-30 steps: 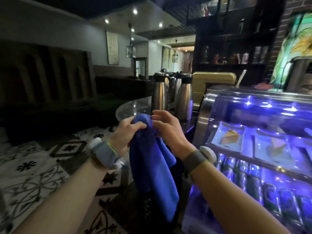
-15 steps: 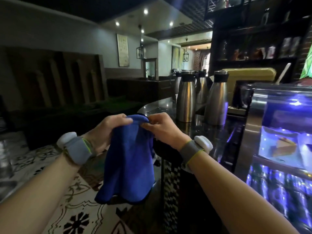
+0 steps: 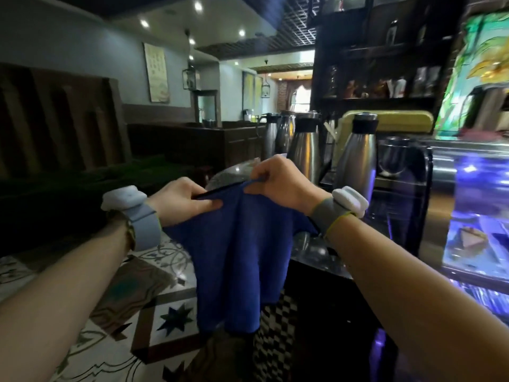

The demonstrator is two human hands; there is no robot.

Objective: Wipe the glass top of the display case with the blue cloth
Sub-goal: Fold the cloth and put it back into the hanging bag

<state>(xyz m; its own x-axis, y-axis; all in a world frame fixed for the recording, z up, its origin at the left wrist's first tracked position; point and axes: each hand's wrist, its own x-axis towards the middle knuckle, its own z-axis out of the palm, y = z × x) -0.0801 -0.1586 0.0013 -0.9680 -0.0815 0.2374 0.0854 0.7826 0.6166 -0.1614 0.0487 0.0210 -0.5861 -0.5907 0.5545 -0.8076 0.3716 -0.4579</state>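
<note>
A blue cloth (image 3: pixel 237 260) hangs in mid-air at centre, its top edge pinched by the left hand (image 3: pixel 179 201) and right hand (image 3: pixel 278 183). Behind it, steel flasks (image 3: pixel 356 161) stand on a dark glossy tabletop (image 3: pixel 316 252). The lit display case (image 3: pixel 476 205) sits right. Patterned floor tiles (image 3: pixel 154 288) spread left in a dim café.
</note>
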